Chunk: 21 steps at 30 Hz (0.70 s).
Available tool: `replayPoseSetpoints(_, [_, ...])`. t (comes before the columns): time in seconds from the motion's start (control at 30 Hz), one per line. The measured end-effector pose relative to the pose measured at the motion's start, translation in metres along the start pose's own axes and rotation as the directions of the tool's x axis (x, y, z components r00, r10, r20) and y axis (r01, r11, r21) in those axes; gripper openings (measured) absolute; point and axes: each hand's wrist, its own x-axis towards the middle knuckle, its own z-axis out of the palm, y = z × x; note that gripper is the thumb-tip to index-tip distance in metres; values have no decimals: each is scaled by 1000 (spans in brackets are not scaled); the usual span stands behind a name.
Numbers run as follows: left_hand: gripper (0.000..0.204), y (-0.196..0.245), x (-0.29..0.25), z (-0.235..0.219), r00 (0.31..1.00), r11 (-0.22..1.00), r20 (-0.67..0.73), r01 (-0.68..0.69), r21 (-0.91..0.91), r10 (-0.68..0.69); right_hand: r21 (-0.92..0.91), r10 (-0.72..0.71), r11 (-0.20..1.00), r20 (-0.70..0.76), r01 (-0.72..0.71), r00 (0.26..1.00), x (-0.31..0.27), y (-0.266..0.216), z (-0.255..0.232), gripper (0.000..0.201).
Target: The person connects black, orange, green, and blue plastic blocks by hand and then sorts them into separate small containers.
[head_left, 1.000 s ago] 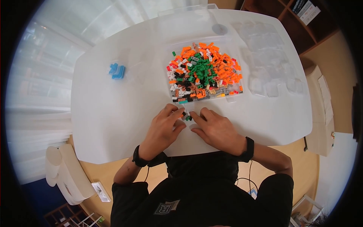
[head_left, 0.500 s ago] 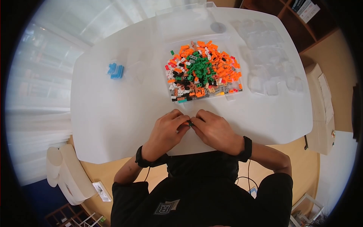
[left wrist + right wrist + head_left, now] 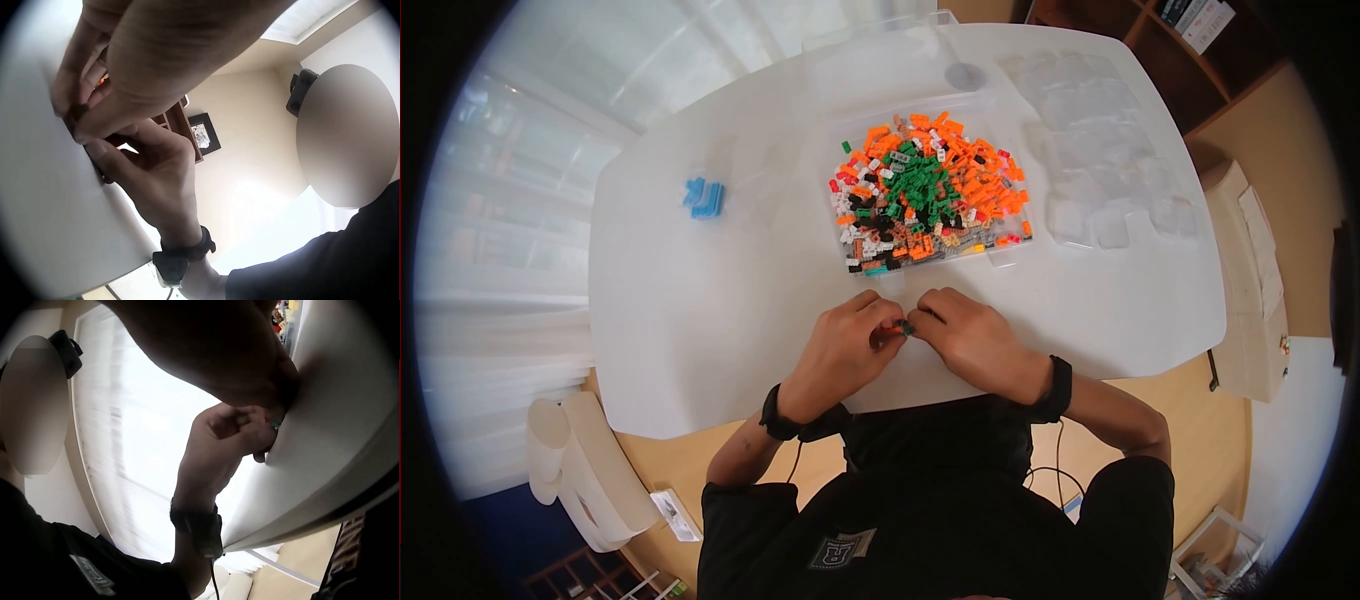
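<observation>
Small brick piece, mostly hidden between hands

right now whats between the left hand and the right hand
A small brick piece, partly green, sits between the left hand and right hand. The head view shows it, partly covered.

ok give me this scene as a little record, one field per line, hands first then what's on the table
left grip: pinches small brick piece
right grip: pinches the same piece
piece: some green shows; mostly hidden
surface: white table
ahead of hands: clear tray heaped with loose bricks
brick colours: orange, green, white, black, others
left of tray: blue piece, apart
right of tray: clear plastic containers
</observation>
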Motion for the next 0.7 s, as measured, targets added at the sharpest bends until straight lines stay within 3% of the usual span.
replayPoseSetpoints(0.13, [22, 3, 4, -3, 997, 996, -2, 75, -42, -75, -39, 32, 999, 21, -31, 999, -3, 8, -8, 22])
replayPoseSetpoints(0.27, [22, 10, 13, -16, 999, 998, -7, 50, -48, -50, -74, 66, 995, 33, -64, 997, -5, 11, -19, 21])
replayPoseSetpoints(0.47, [19, 47, 91, -51, 972, 980, -177, -127, 153, 154, -182, -1, 983, 40, 8, 999, -13, 7, -18, 27])
replayPoseSetpoints(0.5, [19, 45, 111, -51, 967, 979, -192, -139, 152, 167, -203, -24, 979, 17, 27, 1000, -13, 8, -17, 25])
replayPoseSetpoints(0.57, [17, 30, 151, -44, 923, 935, -207, -282, 215, 326, -242, -55, 969, -9, 52, 998, -14, 8, -19, 23])
replayPoseSetpoints(0.7, [16, -1, 198, -29, 922, 909, -154, -302, 289, 356, -173, -37, 984, -26, 32, 999, -18, 12, -24, 26])
